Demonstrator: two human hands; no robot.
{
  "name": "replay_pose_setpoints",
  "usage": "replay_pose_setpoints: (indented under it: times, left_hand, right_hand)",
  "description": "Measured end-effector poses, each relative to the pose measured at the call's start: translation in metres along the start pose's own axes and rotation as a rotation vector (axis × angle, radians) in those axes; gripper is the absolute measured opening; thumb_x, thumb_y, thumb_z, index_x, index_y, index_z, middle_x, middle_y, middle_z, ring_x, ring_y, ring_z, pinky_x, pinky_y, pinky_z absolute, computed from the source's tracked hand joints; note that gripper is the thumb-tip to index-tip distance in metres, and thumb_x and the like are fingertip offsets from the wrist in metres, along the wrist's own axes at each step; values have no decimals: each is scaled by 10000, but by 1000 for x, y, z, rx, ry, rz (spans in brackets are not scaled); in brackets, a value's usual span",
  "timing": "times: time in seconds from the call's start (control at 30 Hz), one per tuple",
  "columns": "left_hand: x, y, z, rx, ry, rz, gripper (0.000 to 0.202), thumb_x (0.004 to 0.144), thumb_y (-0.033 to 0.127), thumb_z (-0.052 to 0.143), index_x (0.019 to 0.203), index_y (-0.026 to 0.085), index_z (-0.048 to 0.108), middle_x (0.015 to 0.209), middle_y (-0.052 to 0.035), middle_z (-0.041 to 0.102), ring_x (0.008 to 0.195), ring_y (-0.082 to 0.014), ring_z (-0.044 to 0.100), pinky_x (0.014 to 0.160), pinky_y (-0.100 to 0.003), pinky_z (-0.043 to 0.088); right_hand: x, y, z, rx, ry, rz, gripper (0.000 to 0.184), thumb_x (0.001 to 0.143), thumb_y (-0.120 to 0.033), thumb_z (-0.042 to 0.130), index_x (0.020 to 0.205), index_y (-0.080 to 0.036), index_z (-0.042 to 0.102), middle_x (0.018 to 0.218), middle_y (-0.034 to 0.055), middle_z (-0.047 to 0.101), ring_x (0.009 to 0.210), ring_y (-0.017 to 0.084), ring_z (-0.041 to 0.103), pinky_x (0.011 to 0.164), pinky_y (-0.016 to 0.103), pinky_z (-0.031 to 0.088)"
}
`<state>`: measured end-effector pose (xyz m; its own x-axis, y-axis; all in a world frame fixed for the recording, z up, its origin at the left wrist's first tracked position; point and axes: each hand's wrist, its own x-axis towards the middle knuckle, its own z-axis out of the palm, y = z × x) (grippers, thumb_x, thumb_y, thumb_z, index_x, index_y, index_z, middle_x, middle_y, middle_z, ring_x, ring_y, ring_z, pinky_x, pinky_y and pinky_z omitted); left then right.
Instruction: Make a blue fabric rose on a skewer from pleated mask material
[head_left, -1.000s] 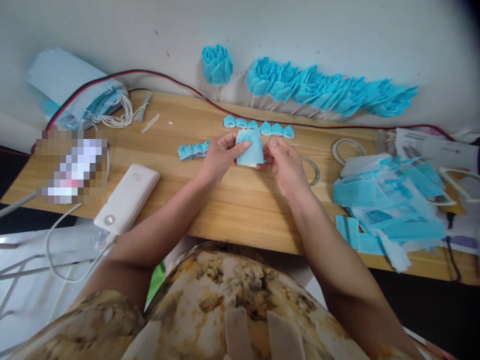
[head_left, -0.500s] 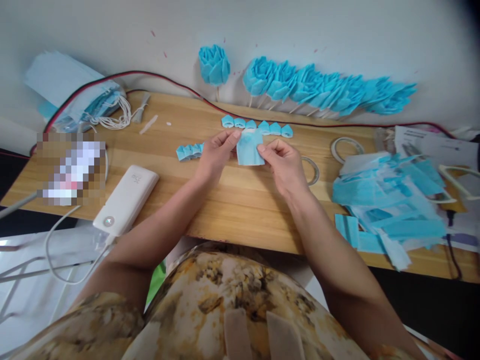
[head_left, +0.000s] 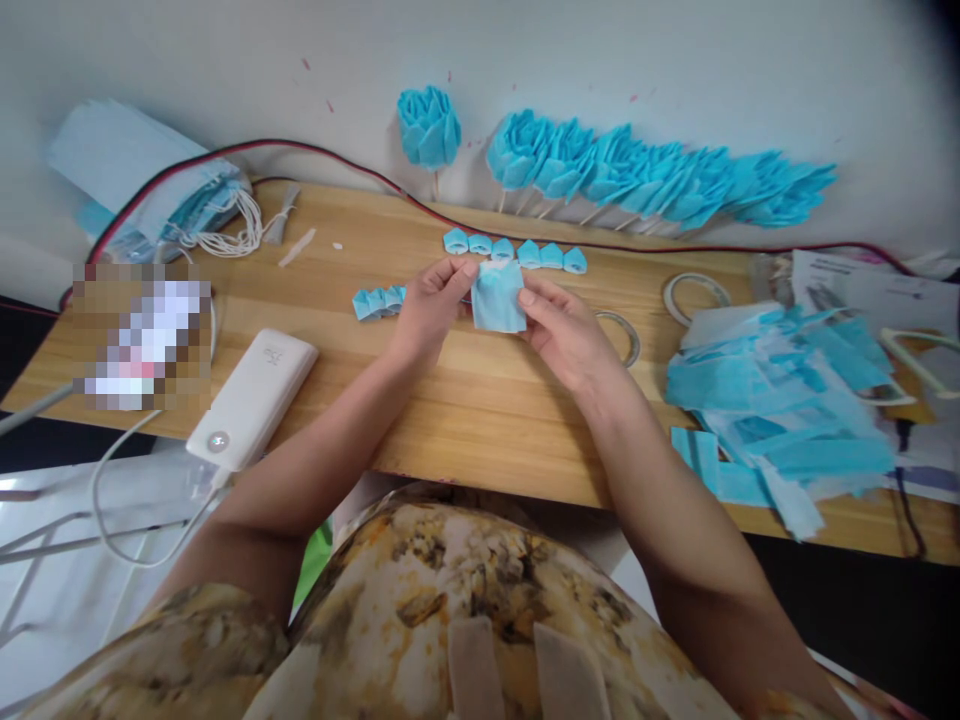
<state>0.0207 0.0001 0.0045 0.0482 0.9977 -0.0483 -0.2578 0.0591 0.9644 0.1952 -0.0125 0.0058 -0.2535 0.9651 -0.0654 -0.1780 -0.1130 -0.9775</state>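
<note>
Both my hands hold one small light-blue fabric piece [head_left: 499, 298] just above the wooden table [head_left: 480, 420]. My left hand [head_left: 427, 310] pinches its upper left corner with thumb and fingers. My right hand [head_left: 566, 330] grips its right edge, thumb on top. Just beyond the piece lies a row of several small folded blue petals [head_left: 517, 250]. A second short row of folded petals [head_left: 377, 300] lies to the left of my left hand.
Blue fabric flowers on sticks [head_left: 622, 175] lean against the wall. A heap of cut blue mask pieces [head_left: 780, 400] lies at right, with tape rings [head_left: 694, 290] near it. A white power bank [head_left: 255, 398] with cable and a pile of masks [head_left: 157, 190] are at left.
The blue piece was turned and flattened between my hands; my left thumb moved from its face to its top corner. My right hand shifted slightly along its right edge.
</note>
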Motion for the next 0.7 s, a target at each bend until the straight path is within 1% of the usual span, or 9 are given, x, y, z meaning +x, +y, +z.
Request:
replay_pose_setpoints:
  times: [0.07, 0.13, 0.27, 0.37, 0.47, 0.57, 0.7]
  left_hand:
    - [-1, 0, 0, 10, -9, -10, 305, 963, 417, 710, 794, 179, 620, 705, 27, 621, 673, -94, 623, 649, -201, 537]
    - [-2, 0, 1, 28, -38, -20, 305, 950, 423, 724, 789, 177, 641, 708, 21, 635, 663, -98, 622, 629, -204, 532]
    - [-5, 2, 4, 46, -90, -32, 324, 956, 469, 705, 825, 173, 698, 702, 3, 661, 649, -109, 636, 605, -210, 534]
    - [-5, 3, 4, 51, -99, -37, 326, 951, 491, 704, 876, 174, 726, 711, -3, 681, 648, -108, 646, 604, -205, 535]
    - [-4, 2, 2, 75, -103, -15, 252, 889, 401, 792, 826, 168, 721, 671, 14, 669, 587, -84, 609, 579, -189, 512]
    - [-3, 0, 1, 104, -97, 24, 203, 852, 299, 826, 765, 163, 704, 637, 25, 657, 545, -69, 584, 569, -192, 499]
    - [-4, -3, 2, 110, -119, 57, 197, 857, 285, 821, 751, 170, 701, 633, 28, 657, 538, -69, 578, 571, -202, 495]
  right_hand:
    - [-1, -1, 2, 14, -44, 23, 442, 750, -621, 830, 976, -253, 737, 1060, 47, 778, 1070, 252, 716, 932, 440, 608]
    - [-2, 0, 3, 11, -50, 35, 460, 727, -615, 849, 990, -256, 734, 1051, 45, 778, 1069, 259, 719, 938, 450, 609]
    - [1, 5, 3, 12, 33, -5, 409, 696, -500, 883, 1001, -268, 739, 1065, 25, 788, 1057, 248, 726, 969, 450, 597]
    - [3, 7, 1, 19, 97, -37, 364, 703, -469, 867, 980, -276, 733, 1068, 6, 788, 1043, 229, 723, 976, 428, 588]
    - [4, 6, 0, 2, 143, -48, 367, 696, -483, 869, 957, -275, 718, 1031, -1, 783, 997, 218, 718, 943, 412, 590]
    - [3, 5, 2, 18, 140, -43, 406, 676, -511, 887, 953, -271, 713, 1014, -2, 775, 965, 206, 707, 908, 393, 592]
    - [3, 7, 4, 26, 115, -53, 502, 638, -495, 926, 1043, -287, 716, 1026, -12, 766, 970, 192, 697, 916, 375, 582]
